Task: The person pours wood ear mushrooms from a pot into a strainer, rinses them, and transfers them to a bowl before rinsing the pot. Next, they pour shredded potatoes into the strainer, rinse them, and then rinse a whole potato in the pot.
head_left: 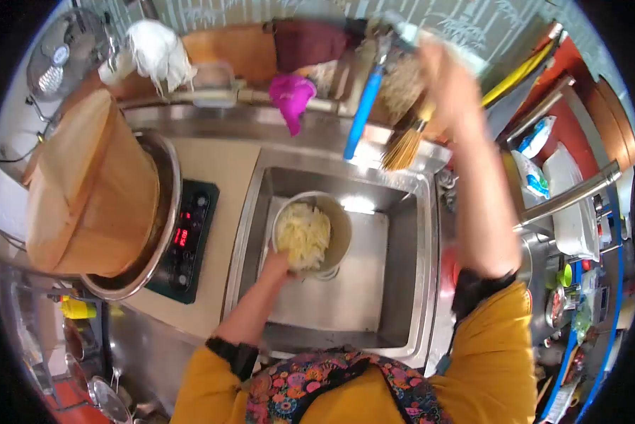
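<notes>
My left hand (277, 264) grips the near left rim of a round metal pot (341, 230), which is in the sink (408, 283). Inside the pot lie pale yellow-white cut vegetable pieces (303, 235), of a kind I cannot make out. My right hand (450, 85) is raised toward the wall behind the sink, smeared by motion. It is close to a hanging bamboo whisk brush (404, 147) and a blue-handled tool (363, 113). Whether its fingers hold anything does not show.
Left of the sink, a wooden steamer tub (112, 198) stands in a wide metal pan (167, 159) beside a lit induction cooker (183, 240). A magenta cloth (291, 97) and a white cloth (155, 53) hang behind. Shelves with a metal rail (572, 194) stand at right.
</notes>
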A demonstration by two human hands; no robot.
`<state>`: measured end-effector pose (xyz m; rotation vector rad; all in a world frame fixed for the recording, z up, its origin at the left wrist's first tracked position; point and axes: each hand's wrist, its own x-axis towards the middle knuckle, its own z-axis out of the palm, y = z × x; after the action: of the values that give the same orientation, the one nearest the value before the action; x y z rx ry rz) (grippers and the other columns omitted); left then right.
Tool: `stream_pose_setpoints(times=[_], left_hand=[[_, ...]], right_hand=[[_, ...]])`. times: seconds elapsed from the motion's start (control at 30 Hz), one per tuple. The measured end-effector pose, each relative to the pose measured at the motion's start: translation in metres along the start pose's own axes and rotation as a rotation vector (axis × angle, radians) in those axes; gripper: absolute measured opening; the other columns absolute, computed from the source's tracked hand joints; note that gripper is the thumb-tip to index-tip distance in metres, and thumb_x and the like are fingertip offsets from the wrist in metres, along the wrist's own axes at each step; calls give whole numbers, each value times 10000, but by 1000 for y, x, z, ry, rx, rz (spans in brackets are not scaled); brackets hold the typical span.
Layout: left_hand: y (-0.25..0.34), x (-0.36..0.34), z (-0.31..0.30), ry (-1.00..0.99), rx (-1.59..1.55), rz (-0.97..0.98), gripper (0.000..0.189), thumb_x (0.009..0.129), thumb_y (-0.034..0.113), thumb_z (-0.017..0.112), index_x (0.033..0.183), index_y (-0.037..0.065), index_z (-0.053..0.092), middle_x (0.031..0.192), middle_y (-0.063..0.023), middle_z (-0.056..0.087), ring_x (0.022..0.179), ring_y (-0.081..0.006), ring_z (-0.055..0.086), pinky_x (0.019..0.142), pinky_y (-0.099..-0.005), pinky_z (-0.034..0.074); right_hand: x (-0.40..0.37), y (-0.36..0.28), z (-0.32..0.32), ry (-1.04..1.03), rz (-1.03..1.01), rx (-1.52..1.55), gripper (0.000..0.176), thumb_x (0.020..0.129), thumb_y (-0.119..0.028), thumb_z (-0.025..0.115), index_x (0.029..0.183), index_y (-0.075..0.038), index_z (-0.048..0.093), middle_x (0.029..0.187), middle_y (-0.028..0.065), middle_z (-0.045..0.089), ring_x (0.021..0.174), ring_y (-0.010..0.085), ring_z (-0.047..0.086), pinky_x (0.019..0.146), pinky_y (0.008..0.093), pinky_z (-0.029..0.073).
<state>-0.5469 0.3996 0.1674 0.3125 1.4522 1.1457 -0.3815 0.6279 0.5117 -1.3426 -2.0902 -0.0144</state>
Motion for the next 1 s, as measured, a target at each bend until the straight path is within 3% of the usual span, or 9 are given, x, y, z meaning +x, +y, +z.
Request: stream_pose_setpoints(times=[0.03, 0.07, 0.1, 0.13, 0.23, 0.27, 0.37, 0.57, 1.0], left_hand=[[2, 11, 3, 24, 12, -8, 507, 877, 205, 432, 1349, 185, 246, 1096, -134, 566, 801, -259, 632, 462, -367, 529], [2, 25, 1, 51, 28, -12, 524, 872, 194, 434, 1352, 206, 224, 1089, -126, 567, 798, -255, 632, 447, -366, 522], [-12, 54, -6, 30, 19, -75, 503, 871, 181, 427, 1341, 196, 249, 1101, -128, 565, 798, -261, 635, 448, -371, 526], [-25, 79, -10, -1, 12, -130, 483, 870, 167, 419, 1330, 187, 273, 1113, -131, 564, 798, -268, 638, 450, -376, 529], [-15, 90, 1, -72, -115, -175, 438, 874, 147, 403, 1302, 165, 313, 1091, -139, 584, 785, -282, 647, 478, -386, 546], [-19, 101, 1, -114, -128, -205, 419, 870, 135, 405, 1283, 156, 341, 1072, -140, 594, 775, -283, 650, 481, -385, 550], [-49, 134, 1, -134, -164, -314, 372, 855, 107, 416, 1227, 129, 423, 1012, -142, 621, 738, -283, 657, 480, -384, 554], [-77, 144, 16, -51, -87, -426, 303, 844, 109, 452, 1135, 79, 528, 938, -167, 638, 655, -289, 654, 433, -388, 541], [-106, 168, 1, -99, -165, -485, 607, 906, 556, 329, 1252, 64, 416, 1010, -171, 611, 706, -303, 659, 540, -368, 577]], right_hand=[[47, -2, -5, 105, -280, -156, 490, 924, -438, 370, 1062, -1, 544, 885, 153, 647, 815, 295, 631, 719, 398, 460], [73, -14, -5, -3, -140, -112, 499, 938, -441, 342, 1041, -8, 566, 759, 104, 625, 700, 220, 609, 667, 334, 449], [71, -46, 4, 169, -174, -312, 683, 907, -525, 342, 761, 82, 621, 749, 313, 584, 788, 443, 596, 719, 490, 457], [81, -43, 22, 177, -187, -475, 653, 904, -495, 371, 732, 89, 609, 713, 290, 589, 740, 446, 591, 698, 472, 464], [85, -17, 28, 229, -195, 27, 583, 905, -441, 402, 759, 85, 607, 697, 249, 608, 675, 425, 594, 679, 452, 472], [83, -13, 26, 57, 127, 432, 506, 904, -389, 422, 846, 80, 605, 749, 215, 631, 690, 391, 599, 698, 416, 476], [66, 28, 35, 0, -93, 492, 506, 939, -452, 343, 975, -17, 600, 657, 32, 560, 569, 125, 520, 563, 269, 406], [-19, 44, 119, -710, 106, 741, 383, 806, -423, 646, 839, -42, 632, 595, 17, 532, 477, 78, 471, 441, 219, 382], [-29, 44, 151, -432, 65, 350, 390, 778, -361, 654, 673, 12, 611, 534, 130, 528, 514, 233, 541, 545, 373, 439]])
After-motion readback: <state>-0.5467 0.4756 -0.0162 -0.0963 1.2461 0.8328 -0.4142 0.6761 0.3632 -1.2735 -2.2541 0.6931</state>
